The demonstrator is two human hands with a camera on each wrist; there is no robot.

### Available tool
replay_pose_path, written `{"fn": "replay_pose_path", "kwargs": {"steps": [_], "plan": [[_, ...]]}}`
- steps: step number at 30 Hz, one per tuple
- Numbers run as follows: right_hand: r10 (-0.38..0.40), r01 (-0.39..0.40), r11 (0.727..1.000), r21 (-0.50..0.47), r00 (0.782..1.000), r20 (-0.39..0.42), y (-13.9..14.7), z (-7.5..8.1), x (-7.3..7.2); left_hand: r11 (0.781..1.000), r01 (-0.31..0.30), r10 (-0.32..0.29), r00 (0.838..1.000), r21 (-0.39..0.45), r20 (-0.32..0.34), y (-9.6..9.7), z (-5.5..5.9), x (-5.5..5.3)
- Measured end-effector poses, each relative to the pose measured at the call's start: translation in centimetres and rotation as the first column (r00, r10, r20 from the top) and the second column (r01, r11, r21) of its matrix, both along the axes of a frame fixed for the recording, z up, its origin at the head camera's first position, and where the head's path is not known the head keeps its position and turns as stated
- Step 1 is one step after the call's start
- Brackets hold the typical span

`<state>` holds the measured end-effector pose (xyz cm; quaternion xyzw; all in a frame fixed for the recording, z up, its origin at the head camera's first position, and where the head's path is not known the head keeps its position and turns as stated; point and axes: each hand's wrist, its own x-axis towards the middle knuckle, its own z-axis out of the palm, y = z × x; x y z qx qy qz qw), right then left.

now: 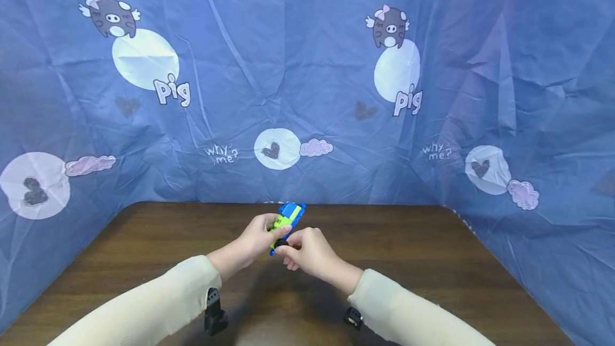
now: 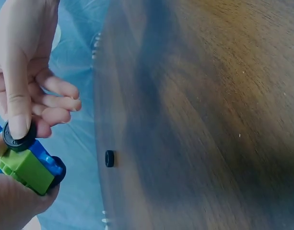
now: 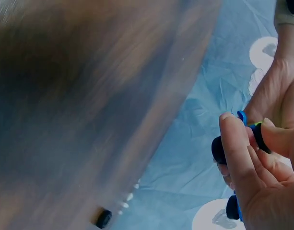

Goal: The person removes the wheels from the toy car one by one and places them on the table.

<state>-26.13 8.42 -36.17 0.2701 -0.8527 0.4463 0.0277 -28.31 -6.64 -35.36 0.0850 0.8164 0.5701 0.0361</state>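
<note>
Above the table, my left hand (image 1: 258,236) grips a green and blue toy car (image 1: 283,220) with black wheels. My right hand (image 1: 312,250) comes in from the right, pinching a black wheel (image 2: 19,138) at the car's side. In the left wrist view the right thumb (image 2: 18,112) lies flat over that wheel's hub, the other fingers loosely bent. A second wheel (image 2: 59,171) shows at the car's other end. Fingers cover much of the car in the right wrist view, where several black wheels (image 3: 218,149) show around them.
One loose black wheel (image 2: 110,158) stands on the brown wooden table (image 2: 209,120) near its far edge; the hands hide it in the head view. Behind the table hangs a blue printed cloth (image 1: 307,68), which also runs down both sides.
</note>
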Motion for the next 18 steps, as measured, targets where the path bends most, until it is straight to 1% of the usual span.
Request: {"fn": "replay_pose_path", "kwargs": {"steps": [2, 5, 8, 10, 12, 15, 18], "plan": [[0.007, 0.000, 0.997, -0.075, 0.996, 0.089, -0.02, 0.02, -0.02, 1.000, 0.005, -0.005, 1.000, 0.009, 0.004, -0.16, -0.02, 0.05], [0.009, 0.036, 0.978, -0.203, 0.976, 0.217, -0.03, 0.00, -0.01, 1.000, 0.005, -0.006, 1.000, 0.025, 0.022, -0.26, -0.16, 0.12], [0.014, 0.076, 0.954, -0.290, 0.956, 0.295, -0.13, 0.04, 0.17, 1.000, -0.013, 0.012, 0.999, 0.027, 0.039, -0.38, -0.33, 0.16], [0.009, 0.095, 0.944, -0.315, 0.950, 0.314, -0.20, 0.12, 0.29, 0.999, -0.025, 0.024, 0.999, 0.022, 0.046, -0.50, -0.40, 0.14], [0.005, 0.103, 0.939, -0.329, 0.950, 0.313, -0.23, 0.25, 0.41, 0.999, -0.032, 0.031, 0.998, 0.016, 0.048, -0.61, -0.43, 0.08], [0.003, 0.113, 0.931, -0.346, 0.949, 0.316, -0.14, 0.44, 0.45, 0.999, -0.030, 0.029, 0.999, 0.018, 0.046, -0.72, -0.43, 0.03], [0.014, 0.114, 0.924, -0.364, 0.943, 0.332, 0.04, 0.56, 0.40, 0.999, -0.034, 0.033, 0.998, 0.014, 0.044, -0.81, -0.55, -0.02]]}}
